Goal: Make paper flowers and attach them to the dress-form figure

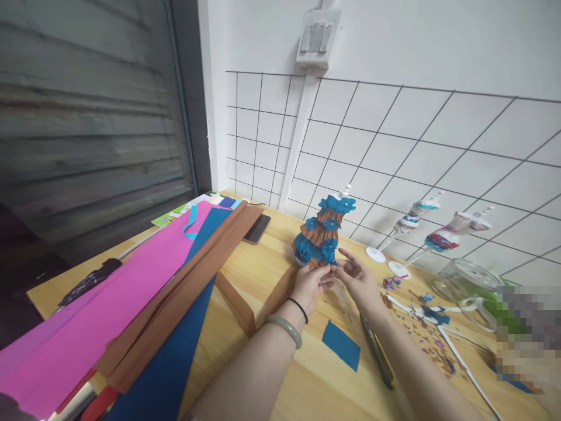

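A small dress form [346,190] stands upright near the wall, wearing a brown and blue crepe paper dress [322,231] with pleated tiers and blue paper flowers. At the front of its hem, my left hand [310,285] and my right hand [358,279] meet with fingertips pinched together. A small blue paper piece [333,264] shows between them; its exact shape is partly hidden. Below the hands lies a flat blue paper rectangle [342,345]. A box cutter [377,355] rests beside my right forearm, and a folded brown paper strip [236,301] lies left of my left hand.
Long pink [127,304], brown and blue paper sheets [166,356] cover the left side, near a phone [257,228]. Two painted dress forms [442,240] stand at the right, with a clear plastic jar [464,280] and paper scraps [432,345]. A wire grid [418,140] lines the wall.
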A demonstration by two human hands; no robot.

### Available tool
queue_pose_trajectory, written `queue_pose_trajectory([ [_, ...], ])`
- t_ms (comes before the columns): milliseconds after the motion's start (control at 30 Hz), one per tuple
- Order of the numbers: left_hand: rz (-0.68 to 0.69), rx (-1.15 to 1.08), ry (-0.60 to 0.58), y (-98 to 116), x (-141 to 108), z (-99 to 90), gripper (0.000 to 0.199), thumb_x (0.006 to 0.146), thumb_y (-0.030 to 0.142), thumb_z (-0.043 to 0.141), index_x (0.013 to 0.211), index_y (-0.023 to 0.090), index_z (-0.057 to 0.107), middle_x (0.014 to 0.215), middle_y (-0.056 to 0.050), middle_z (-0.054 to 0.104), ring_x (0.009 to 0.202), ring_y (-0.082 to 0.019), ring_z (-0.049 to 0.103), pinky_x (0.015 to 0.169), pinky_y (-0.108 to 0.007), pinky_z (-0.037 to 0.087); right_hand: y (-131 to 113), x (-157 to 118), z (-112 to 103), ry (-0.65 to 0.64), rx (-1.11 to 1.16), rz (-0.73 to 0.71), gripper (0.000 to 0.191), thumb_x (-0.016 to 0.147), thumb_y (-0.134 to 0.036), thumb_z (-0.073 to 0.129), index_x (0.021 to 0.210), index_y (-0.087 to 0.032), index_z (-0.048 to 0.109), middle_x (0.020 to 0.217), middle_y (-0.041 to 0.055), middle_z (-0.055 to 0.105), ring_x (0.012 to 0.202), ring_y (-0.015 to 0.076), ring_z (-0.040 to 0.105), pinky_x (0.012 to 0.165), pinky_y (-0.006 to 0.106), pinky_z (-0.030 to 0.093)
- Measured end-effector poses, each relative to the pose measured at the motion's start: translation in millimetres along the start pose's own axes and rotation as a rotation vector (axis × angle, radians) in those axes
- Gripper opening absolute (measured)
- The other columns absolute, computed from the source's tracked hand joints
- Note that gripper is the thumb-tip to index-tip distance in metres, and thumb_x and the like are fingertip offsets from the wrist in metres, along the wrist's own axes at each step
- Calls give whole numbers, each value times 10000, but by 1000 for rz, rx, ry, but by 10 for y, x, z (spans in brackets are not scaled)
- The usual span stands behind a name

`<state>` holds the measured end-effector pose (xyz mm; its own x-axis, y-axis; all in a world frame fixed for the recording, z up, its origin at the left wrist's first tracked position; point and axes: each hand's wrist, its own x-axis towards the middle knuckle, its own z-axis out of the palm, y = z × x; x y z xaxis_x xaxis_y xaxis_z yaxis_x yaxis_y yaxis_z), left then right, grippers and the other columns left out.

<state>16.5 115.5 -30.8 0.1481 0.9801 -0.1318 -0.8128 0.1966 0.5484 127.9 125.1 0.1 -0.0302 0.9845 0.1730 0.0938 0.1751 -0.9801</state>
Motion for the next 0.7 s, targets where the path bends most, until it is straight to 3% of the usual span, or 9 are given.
queue_pose_trajectory([
  [700, -47, -38, -21, 5, 35, -20, 106, 610, 143, 596, 714, 126, 597, 771, -76, 656, 704, -174, 618, 613, -269, 445, -37, -4, 24, 18, -14, 1, 608, 633, -380, 716, 1174, -192, 511, 808, 33, 657, 716, 179, 623, 732, 346, 495],
])
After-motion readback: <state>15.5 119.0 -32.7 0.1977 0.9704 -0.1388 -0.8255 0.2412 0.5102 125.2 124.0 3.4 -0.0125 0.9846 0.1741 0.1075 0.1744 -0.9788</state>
